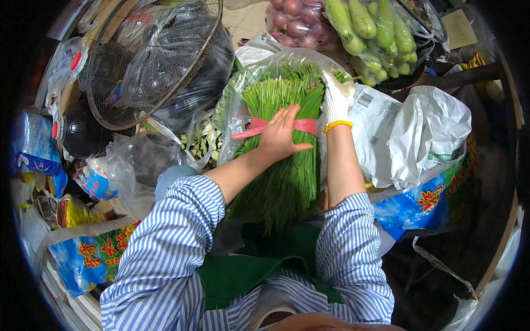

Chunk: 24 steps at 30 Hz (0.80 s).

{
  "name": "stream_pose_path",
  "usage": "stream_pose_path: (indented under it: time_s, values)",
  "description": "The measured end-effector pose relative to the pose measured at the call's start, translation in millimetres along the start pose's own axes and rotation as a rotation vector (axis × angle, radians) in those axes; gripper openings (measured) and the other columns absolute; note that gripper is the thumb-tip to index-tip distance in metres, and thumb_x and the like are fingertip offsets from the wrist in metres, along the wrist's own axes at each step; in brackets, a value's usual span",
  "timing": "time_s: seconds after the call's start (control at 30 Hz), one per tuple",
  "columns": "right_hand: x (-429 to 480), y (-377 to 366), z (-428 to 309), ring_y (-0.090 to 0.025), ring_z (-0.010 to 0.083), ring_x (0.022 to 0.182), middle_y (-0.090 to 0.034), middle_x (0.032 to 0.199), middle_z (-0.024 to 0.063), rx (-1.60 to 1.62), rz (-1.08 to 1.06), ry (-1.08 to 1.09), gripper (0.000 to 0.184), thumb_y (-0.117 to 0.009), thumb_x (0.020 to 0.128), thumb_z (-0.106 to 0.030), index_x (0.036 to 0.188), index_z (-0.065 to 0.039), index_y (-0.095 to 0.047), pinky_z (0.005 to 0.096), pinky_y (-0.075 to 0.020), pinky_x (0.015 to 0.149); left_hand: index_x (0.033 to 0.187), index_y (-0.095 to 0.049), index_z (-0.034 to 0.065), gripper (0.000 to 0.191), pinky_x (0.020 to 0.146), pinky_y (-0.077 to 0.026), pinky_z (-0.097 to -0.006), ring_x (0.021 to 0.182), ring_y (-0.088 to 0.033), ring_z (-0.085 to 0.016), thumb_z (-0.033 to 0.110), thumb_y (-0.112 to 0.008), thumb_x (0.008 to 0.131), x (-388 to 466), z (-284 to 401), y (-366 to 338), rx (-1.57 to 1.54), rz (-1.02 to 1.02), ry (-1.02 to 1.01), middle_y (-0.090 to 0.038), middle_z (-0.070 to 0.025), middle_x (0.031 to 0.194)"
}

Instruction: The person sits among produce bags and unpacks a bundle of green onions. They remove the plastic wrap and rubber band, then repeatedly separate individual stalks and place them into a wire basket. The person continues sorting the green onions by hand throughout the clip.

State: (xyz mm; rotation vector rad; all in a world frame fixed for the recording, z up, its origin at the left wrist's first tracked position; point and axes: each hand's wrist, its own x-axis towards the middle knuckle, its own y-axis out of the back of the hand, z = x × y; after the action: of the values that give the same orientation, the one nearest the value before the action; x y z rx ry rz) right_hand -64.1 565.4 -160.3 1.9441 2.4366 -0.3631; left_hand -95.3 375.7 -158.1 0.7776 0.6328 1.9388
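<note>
A thick bundle of green garlic chives, wrapped with a pink band, lies before me in a clear plastic bag. Its pale cut ends point away from me and the dark leaf tips hang towards my green apron. My bare left hand rests flat across the band and the leaves, fingers extended and thumb apart. On my right hand is a white knitted glove with a yellow cuff. That hand is at the bundle's upper right side, against the bag; its grip is partly hidden.
A round wire-mesh strainer leans over black plastic bags at upper left. Bagged red onions and pale green squash sit at the back. White plastic sacks lie right, above a blue printed bag. A dark red-capped jug stands left.
</note>
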Motion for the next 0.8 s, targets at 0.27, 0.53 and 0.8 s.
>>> stream_pose_path:
  time_s: [0.27,0.53,0.8]
  values:
    - [2,-39,-5,-0.064,0.0351,0.08,-0.065,0.079,0.0197,-0.8,-0.152,0.101,0.047,-0.069,0.062,-0.04,0.088,-0.001,-0.064,0.0391,-0.0484,0.072,0.11,-0.047,0.0021,0.075,0.096,-0.038,-0.0467,0.122,-0.036,-0.044,0.04,-0.082,0.055,-11,3,10,0.014,-0.053,0.018,-0.022,-0.0288,0.139]
    - [25,-28,-28,-0.059,0.0159,0.059,-0.061,0.072,0.006,-0.158,-0.006,-0.007,0.022,-0.073,0.069,-0.011,0.087,-0.004,-0.062,0.0282,-0.0467,0.048,0.114,-0.047,0.0029,0.077,0.097,-0.036,-0.0469,0.12,-0.037,-0.046,0.041,-0.081,0.057,-9,-10,13,-0.016,-0.033,-0.056,-0.02,-0.0306,0.139]
    - [48,2,-42,-0.063,0.0206,0.079,-0.063,0.09,0.0118,0.396,-0.285,0.0,0.024,-0.065,0.077,0.0,0.099,0.004,-0.058,0.0329,-0.0533,0.072,0.121,-0.043,0.0049,0.084,0.1,-0.032,-0.047,0.123,-0.034,-0.045,0.046,-0.079,0.057,-19,-9,15,0.018,-0.095,-0.08,-0.018,-0.0305,0.14]
